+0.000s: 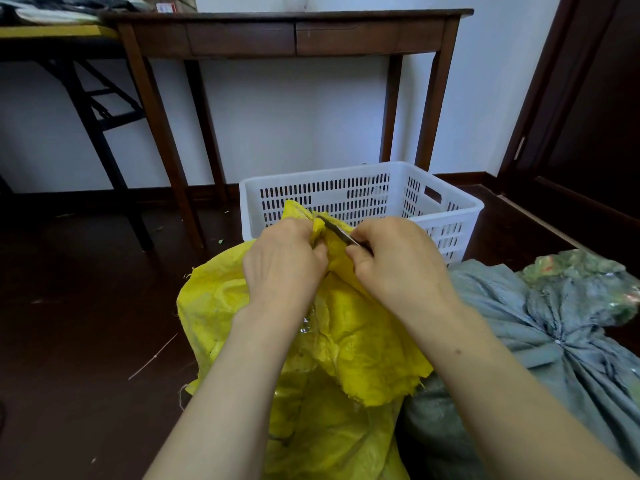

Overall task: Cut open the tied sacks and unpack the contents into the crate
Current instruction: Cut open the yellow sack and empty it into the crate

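A yellow woven sack [346, 348] stands in front of me on the dark floor. My left hand [282, 258] grips its bunched neck near the top. My right hand [394, 261] holds a small blade or pair of scissors [337, 231], its metal tip pushed into the yellow fabric beside my left fingers. Just behind the sack stands a white slotted plastic crate [446, 199]; what shows of its inside looks bare. To the right lies a grey-blue sack [540, 327], tied shut at its gathered neck [557, 341].
A dark wooden table [287, 32] stands against the white wall behind the crate. A folding table with a yellow edge [55, 31] is at the left. A dark door [595, 98] is on the right. A thin strip [152, 356] lies on the floor at left.
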Demonstrator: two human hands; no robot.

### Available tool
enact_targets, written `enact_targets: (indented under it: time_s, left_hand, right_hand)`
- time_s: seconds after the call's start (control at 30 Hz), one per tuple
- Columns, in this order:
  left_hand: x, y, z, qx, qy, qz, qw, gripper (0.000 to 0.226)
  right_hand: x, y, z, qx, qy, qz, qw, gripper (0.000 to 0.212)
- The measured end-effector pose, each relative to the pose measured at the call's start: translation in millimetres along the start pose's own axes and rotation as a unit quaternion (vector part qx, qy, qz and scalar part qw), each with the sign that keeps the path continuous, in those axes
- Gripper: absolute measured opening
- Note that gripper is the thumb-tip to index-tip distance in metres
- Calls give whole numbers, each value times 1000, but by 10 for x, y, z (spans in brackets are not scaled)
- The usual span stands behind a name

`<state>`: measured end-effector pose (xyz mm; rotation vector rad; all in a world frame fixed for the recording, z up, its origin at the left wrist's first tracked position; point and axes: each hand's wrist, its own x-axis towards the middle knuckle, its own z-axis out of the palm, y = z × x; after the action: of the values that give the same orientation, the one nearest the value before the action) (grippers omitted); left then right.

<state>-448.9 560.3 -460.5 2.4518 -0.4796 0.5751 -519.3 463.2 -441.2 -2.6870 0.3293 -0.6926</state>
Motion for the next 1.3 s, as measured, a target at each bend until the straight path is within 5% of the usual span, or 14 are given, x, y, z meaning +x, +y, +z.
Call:
enact_targets:
  time_s: [0.27, 0.57, 0.9, 1.3]
  left_hand:
    - [-2, 16, 19, 22, -34, 37, 999, 31]
    - [4, 39, -6, -2, -65, 62, 996, 11]
    - [-4, -87, 5, -66, 12, 4, 998, 18]
    - [-55, -26, 51, -143, 70, 5, 987, 18]
  right_hand:
    - [103, 106, 155, 219, -29, 99, 970, 11]
    - [141, 129, 196, 360, -28, 160, 919, 31]
    - [80, -7, -151, 132, -84, 67, 985, 14]
    - [-47, -179, -463, 17, -128, 54, 990, 11]
